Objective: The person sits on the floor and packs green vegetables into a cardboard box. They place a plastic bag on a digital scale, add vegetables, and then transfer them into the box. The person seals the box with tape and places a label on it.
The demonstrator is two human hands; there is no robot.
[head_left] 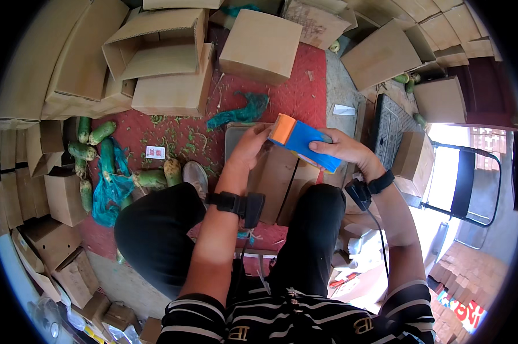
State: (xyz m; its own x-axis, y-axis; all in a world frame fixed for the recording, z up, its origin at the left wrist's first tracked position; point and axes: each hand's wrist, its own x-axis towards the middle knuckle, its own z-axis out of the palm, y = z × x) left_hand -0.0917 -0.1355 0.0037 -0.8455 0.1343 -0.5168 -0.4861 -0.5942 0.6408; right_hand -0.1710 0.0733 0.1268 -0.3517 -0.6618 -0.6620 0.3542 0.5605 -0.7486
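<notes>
My right hand (338,148) grips a blue tape dispenser (308,142) with an orange end (282,129), held tilted above a closed cardboard box (271,182) between my knees. Fingers of my left hand (254,139) are at the dispenser's orange end; whether they pinch the tape there I cannot tell. A yellowish edge, perhaps the tape roll, shows under the dispenser. The box's top has a dark seam running along it, and its far part is partly hidden by my hands.
Long green radishes (149,178) and a teal plastic bag (112,195) lie left on the red mat (302,81), with leaf scraps. Cardboard boxes (261,43) stand ahead and at both sides. A black-framed folding chair (461,185) is at right; another teal bag (241,112) lies ahead.
</notes>
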